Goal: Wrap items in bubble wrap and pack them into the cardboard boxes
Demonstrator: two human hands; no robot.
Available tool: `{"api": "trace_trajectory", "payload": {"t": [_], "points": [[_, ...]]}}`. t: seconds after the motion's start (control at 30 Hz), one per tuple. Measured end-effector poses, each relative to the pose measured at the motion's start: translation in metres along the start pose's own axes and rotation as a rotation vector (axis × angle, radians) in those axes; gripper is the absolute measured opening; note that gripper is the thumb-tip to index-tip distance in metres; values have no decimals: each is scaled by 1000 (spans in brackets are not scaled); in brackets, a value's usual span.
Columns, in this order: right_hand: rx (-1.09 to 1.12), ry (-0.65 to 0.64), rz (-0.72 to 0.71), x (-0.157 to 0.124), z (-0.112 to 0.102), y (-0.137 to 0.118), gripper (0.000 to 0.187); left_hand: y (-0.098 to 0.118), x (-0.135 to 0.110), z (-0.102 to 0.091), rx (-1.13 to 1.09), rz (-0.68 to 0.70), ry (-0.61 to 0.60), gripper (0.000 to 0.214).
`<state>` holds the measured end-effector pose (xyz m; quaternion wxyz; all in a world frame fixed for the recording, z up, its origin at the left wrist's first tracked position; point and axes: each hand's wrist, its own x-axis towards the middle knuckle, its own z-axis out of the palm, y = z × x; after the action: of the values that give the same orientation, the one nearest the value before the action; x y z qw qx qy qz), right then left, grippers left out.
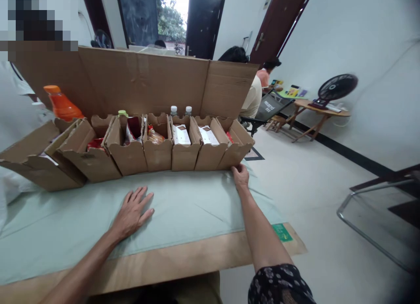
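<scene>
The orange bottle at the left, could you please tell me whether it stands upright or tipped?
Tipped: the orange bottle leans, cap pointing up-left, base hidden behind a cardboard box.

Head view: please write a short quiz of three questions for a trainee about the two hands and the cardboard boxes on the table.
1. True or false: the left hand lies flat, fingers spread, on the green cloth.
2. The right hand is nearest to which? A. the leftmost box B. the rightmost box C. the black fan
3. How many white-capped bottles show their caps above the row of boxes?
Key: 1 true; 2 B; 3 two.
</scene>
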<state>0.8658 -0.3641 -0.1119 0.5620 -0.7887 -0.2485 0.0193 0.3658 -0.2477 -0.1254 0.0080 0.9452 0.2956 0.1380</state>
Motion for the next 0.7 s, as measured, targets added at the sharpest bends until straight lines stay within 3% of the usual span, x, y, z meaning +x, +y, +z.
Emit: {"api": "trace_trajectory", "payload": {"t": [0.13,0.27,0.37,0.5,0.7], "points": [[38,37,-49,-4,-14,-13,40,-1,-1,6,-12,10,47,52],[47,126,-157,6,-52,-52,69,0,-2,8,-27,10,66,52],[-212,9,-301,22,-75,-95,78,0,-2,7,-30,9,68,52],[-634,-255,-360,38,-75,-136,62,-2,-2,10,-30,16,89,52],[-765,-275,-319,41,-62,-145,26,-3,-2,14,-30,31,106,51]]}}
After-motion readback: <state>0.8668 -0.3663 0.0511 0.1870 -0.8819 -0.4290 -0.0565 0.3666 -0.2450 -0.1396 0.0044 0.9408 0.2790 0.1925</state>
